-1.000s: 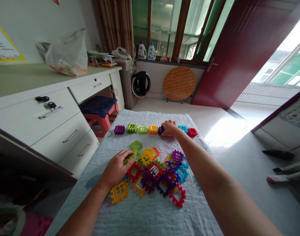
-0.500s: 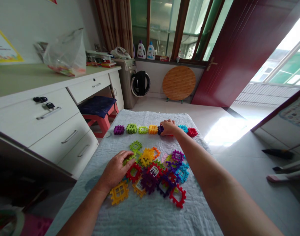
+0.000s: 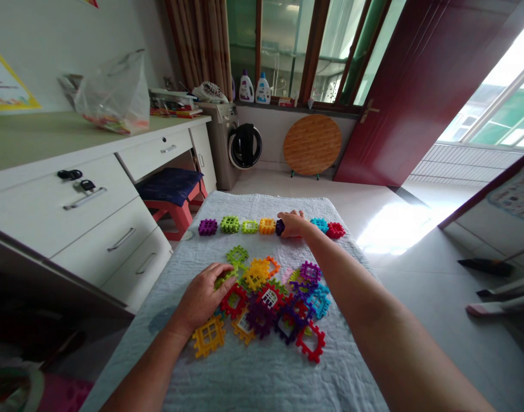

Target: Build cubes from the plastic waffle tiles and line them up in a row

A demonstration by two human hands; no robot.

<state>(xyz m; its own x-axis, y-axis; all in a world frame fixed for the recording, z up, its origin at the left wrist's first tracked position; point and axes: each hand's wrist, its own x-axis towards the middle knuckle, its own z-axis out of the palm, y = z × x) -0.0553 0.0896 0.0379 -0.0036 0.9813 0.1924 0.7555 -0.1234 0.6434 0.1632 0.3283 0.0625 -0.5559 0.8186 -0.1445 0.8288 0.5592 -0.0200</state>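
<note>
My left hand [image 3: 208, 294] rests at the left edge of a loose pile of colored plastic pieces, fingers curved over a lime-green piece [image 3: 224, 278]. Yellow [image 3: 256, 273], red [image 3: 233, 301] and purple [image 3: 262, 317] pieces lie beside it. Farther back, my right hand [image 3: 292, 223] reaches into a row of small blocks, at a dark purple block [image 3: 279, 227]; its fingertips are partly hidden, so its grip is unclear. The row also has purple [image 3: 208, 227], green [image 3: 229, 224], yellow [image 3: 267, 226], blue [image 3: 319, 224] and red [image 3: 335, 230] blocks.
A pale blue cloth [image 3: 253, 383] covers the table. On the left stand a white desk [image 3: 90, 151] with a plastic bag [image 3: 115, 94] and a red stool [image 3: 171, 191]. Behind are a washing machine [image 3: 225, 143] and a round wooden board [image 3: 313, 144].
My right hand has shifted slightly left within the row. My left hand and the pile look the same.
</note>
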